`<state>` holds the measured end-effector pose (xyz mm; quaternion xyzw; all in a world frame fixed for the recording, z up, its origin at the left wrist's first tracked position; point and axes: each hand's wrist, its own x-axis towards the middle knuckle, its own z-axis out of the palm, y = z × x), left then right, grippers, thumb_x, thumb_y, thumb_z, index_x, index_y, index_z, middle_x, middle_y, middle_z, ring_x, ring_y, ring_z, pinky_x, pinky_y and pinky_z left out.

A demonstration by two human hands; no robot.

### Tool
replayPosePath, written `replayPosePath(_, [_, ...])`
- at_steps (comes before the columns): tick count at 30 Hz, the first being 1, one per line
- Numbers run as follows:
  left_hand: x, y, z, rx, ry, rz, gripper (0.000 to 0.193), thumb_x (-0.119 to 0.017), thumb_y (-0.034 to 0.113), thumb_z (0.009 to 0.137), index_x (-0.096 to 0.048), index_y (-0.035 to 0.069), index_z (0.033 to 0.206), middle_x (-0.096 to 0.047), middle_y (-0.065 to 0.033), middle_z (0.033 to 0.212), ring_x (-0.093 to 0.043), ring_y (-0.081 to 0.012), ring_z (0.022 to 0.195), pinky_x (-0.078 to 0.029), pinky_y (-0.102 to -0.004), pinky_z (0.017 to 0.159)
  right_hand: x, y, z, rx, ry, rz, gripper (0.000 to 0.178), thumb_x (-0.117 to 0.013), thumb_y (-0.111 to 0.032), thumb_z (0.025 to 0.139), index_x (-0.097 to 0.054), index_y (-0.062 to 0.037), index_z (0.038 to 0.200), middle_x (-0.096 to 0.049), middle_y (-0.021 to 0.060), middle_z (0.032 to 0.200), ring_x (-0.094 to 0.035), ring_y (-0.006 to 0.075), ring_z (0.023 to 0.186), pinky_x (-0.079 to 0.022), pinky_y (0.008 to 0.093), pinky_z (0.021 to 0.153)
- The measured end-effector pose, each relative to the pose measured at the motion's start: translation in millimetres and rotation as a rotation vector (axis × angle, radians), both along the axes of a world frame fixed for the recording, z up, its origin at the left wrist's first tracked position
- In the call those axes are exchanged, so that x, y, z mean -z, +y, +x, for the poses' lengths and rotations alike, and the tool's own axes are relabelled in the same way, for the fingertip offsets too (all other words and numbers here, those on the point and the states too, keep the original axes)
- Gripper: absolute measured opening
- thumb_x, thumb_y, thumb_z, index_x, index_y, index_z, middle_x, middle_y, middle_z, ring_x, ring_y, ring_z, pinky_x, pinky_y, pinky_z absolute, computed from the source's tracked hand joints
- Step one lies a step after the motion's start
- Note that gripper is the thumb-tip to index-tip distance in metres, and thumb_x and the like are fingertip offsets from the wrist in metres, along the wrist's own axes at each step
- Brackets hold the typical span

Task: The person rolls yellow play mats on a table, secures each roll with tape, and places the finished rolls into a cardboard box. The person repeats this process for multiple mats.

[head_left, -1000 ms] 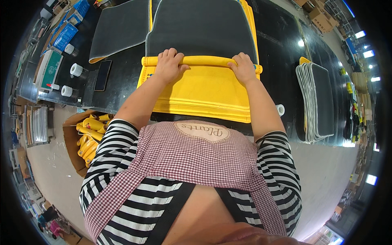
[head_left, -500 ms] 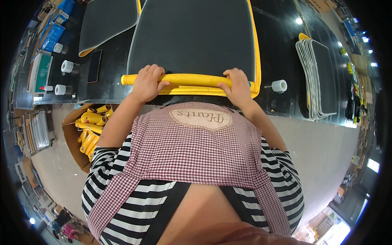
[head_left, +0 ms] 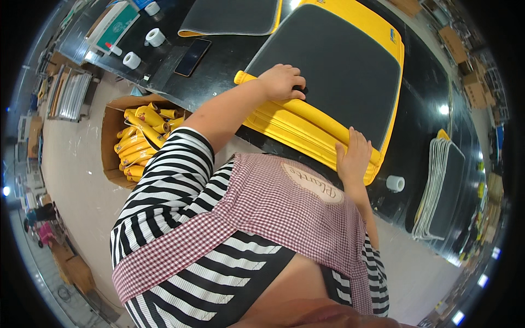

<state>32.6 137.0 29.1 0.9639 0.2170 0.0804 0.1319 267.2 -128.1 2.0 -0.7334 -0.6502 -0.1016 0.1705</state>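
- I see the yellow roll (head_left: 328, 121) slanting from just above the centre of the frame down toward the right of centre, along the near edge of a dark grey panel (head_left: 333, 71).
- My view shows the left hand (head_left: 278, 82) laid over the upper-left part of the roll, its fingers bent; a small black item (head_left: 300, 89) sits at the fingertips, and I cannot tell whether they pinch it.
- I find the right hand (head_left: 355, 157) at the roll's lower-right end, spread open, fingers fairly straight and resting on it, thumb apart.
- Below the roll, I make out the layered edges of a yellow stack (head_left: 292, 132) on the black table (head_left: 224, 60).
- Toward the upper left I have a phone (head_left: 193, 57) lying flat, with a white tape roll (head_left: 155, 37) and a green-and-white box (head_left: 115, 27) farther left.
- At left of centre, a cardboard box (head_left: 109, 147) holds a heap of yellow tubes (head_left: 145, 131).
- On the right side, I see a white roll (head_left: 395, 183) near the right hand, and beyond it a pile of grey sheets (head_left: 437, 186) with pale edges.
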Motion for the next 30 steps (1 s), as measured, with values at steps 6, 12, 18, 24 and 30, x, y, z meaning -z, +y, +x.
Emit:
replayPosePath(6, [9.9, -39.5, 12.1, -0.202, -0.230, 0.145, 0.016, -0.071, 0.025, 0.092, -0.070, 0.013, 0.103, -0.071, -0.0090, 0.098, -0.068, -0.0325, 0.099, -0.053, -0.0454, 0.087, 2.7, 18.5, 5.0, 0.206, 0.046, -0.101, 0.069, -0.072, -0.050, 0.092, -0.060, -0.0070, 0.144, -0.055, 0.0231, 0.152, -0.050, 0.0411, 0.140, -0.034, 0.0574, 0.116])
replayPosePath(12, [21.0, -55.7, -12.4, -0.086, -0.255, 0.215, 0.062, -0.079, 0.036, 0.084, -0.064, 0.013, 0.141, -0.059, -0.0154, 0.133, -0.053, -0.0360, 0.128, -0.035, -0.0545, 0.112, -29.4, 50.3, 8.1, 0.207, 0.169, -0.285, 0.071, -0.060, -0.053, 0.100, -0.046, -0.0134, 0.157, -0.034, 0.0206, 0.167, -0.032, 0.0405, 0.154, -0.029, 0.0583, 0.123])
replayPosePath(18, [-2.1, 20.4, 43.6, 0.030, -0.056, 0.047, 0.066, -0.067, 0.060, 0.093, -0.065, 0.010, 0.136, -0.057, -0.0149, 0.126, -0.056, -0.0388, 0.118, -0.045, -0.0488, 0.103, -40.7, 110.4, 62.3, 0.217, 0.367, -0.241, 0.068, -0.057, -0.054, 0.103, -0.047, -0.0136, 0.157, -0.039, 0.0193, 0.164, -0.032, 0.0354, 0.155, -0.030, 0.0523, 0.124])
replayPosePath(24, [11.0, 36.0, 30.3, 0.188, -0.075, 0.155, 0.055, -0.074, 0.053, 0.089, -0.064, 0.007, 0.117, -0.059, -0.0122, 0.111, -0.059, -0.0373, 0.099, -0.050, -0.0475, 0.090, -40.2, 82.4, 38.0, -0.024, 0.096, -0.402, 0.052, -0.068, -0.050, 0.098, -0.064, -0.0083, 0.128, -0.062, 0.0122, 0.129, -0.054, 0.0278, 0.125, -0.044, 0.0463, 0.105])
replayPosePath(30, [-9.9, 0.9, 41.5, 0.090, 0.124, 0.110, 0.050, -0.084, 0.039, 0.082, -0.062, 0.007, 0.114, -0.061, -0.0130, 0.109, -0.059, -0.0381, 0.107, -0.050, -0.0495, 0.092, -30.8, 81.2, 50.4, -0.052, -0.001, -0.309, 0.054, -0.072, -0.052, 0.093, -0.064, -0.0070, 0.123, -0.063, 0.0109, 0.120, -0.056, 0.0279, 0.117, -0.045, 0.0414, 0.100])
